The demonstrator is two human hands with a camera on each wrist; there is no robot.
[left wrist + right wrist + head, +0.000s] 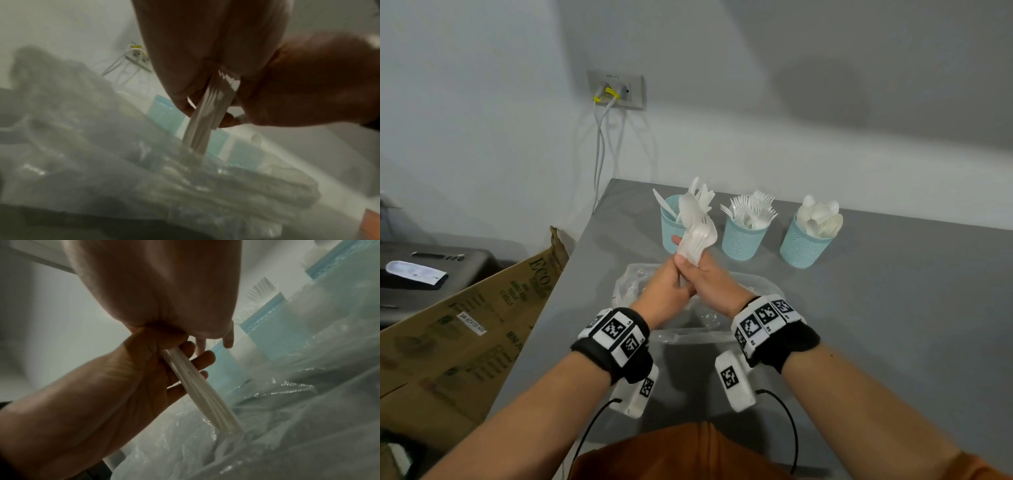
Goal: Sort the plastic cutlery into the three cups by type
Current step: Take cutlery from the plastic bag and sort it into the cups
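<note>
Both hands hold one upright bundle of white plastic cutlery point(697, 229) above a crumpled clear plastic bag point(753, 286). My left hand point(671, 284) wraps the handles from the left and my right hand point(709, 274) grips them from the right. In the left wrist view the bundle's handles point(207, 116) run down into the bag point(102, 162). The right wrist view shows the same handles point(197, 386) between both palms. Behind stand three teal mesh cups: the left cup point(669, 236) with knives, the middle cup point(741, 245) with forks, the right cup point(801, 250) with spoons.
The grey table point(893, 308) ends at a left edge, with a brown cardboard box point(465, 325) leaning below it. A wall socket point(616, 90) with hanging cables sits behind the table's far left corner. A dark device point(431, 260) lies at far left.
</note>
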